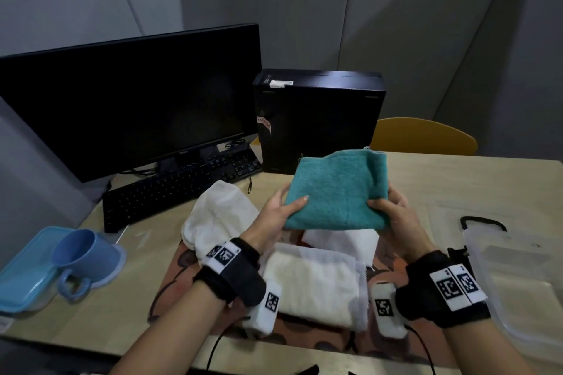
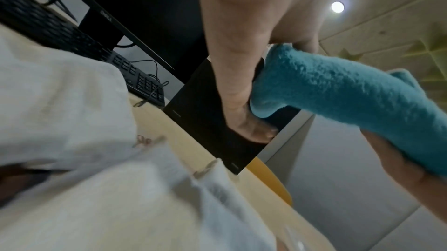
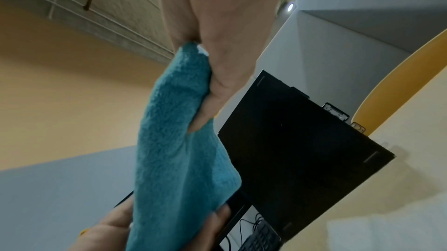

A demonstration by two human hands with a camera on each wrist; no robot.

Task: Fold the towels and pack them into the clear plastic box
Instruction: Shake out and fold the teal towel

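While we hold the work up off the bench (image 1: 457, 179), the biggest items sit at the back: a dark monitor (image 1: 128, 100) on the left, a black PC tower (image 1: 320, 119) just right of it, a black keyboard (image 1: 170, 192) in front of the monitor. A yellow chair back (image 1: 426, 135) shows behind the far edge. Near centre, a patterned mat (image 1: 189, 265) carries a folded white towel (image 1: 313, 286), with a second white towel (image 1: 344, 242) just behind it and a crumpled off-white towel (image 1: 219, 216) to the left. At far right, a clear plastic container (image 1: 524, 286) lies on the bench; we cannot tell box from lid. At far left, a blue lidded container (image 1: 21, 286) has a blue mug (image 1: 82, 256) tipped on top. We hold the folded teal towel (image 1: 338, 192) in the air above the white towels, well apart from the clear container. Our left hand (image 1: 278, 213) grips its left edge, thumb on top, fingers under. Our right hand (image 1: 393, 210) grips the right edge the same way; the wrist views show each palm wrapped round the teal pile.
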